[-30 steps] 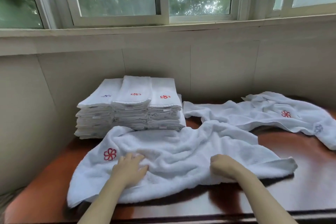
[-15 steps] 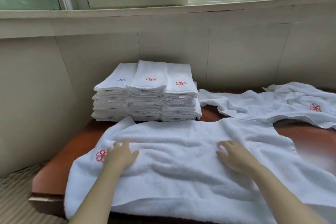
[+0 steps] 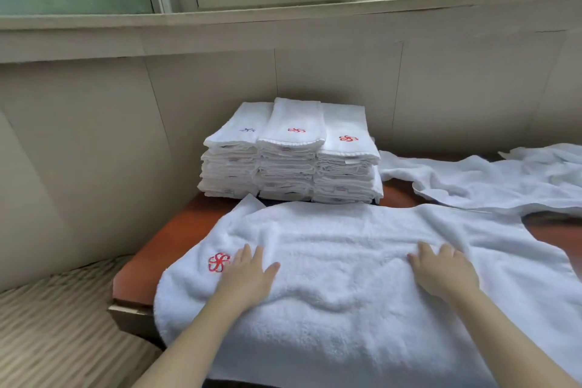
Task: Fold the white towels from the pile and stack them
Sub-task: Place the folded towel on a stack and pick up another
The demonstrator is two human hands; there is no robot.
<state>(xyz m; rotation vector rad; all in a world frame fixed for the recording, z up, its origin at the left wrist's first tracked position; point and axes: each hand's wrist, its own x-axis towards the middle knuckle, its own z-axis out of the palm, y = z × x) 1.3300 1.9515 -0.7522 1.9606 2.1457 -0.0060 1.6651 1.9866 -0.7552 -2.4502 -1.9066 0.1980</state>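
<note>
A white towel (image 3: pixel 340 261) with a red flower mark at its left end lies spread across the near part of the brown table (image 3: pixel 170 236) and hangs over its front edge. My left hand (image 3: pixel 248 277) rests flat on it beside the red mark, fingers straight. My right hand (image 3: pixel 444 271) presses flat on the towel's right half. Behind the towel stand three side-by-side stacks of folded white towels (image 3: pixel 293 157) against the wall. Loose unfolded white towels (image 3: pixel 491 183) lie at the back right.
A beige tiled wall and a window sill rise right behind the stacks. The table's left edge drops to a striped beige floor (image 3: pixel 56 324). Bare brown tabletop shows at the left and between the spread towel and the loose ones.
My right hand went from a fist to flat fingers. Both hands have smoothed the towel outward, so it lies flatter and closer to me. The camera has shifted left.
</note>
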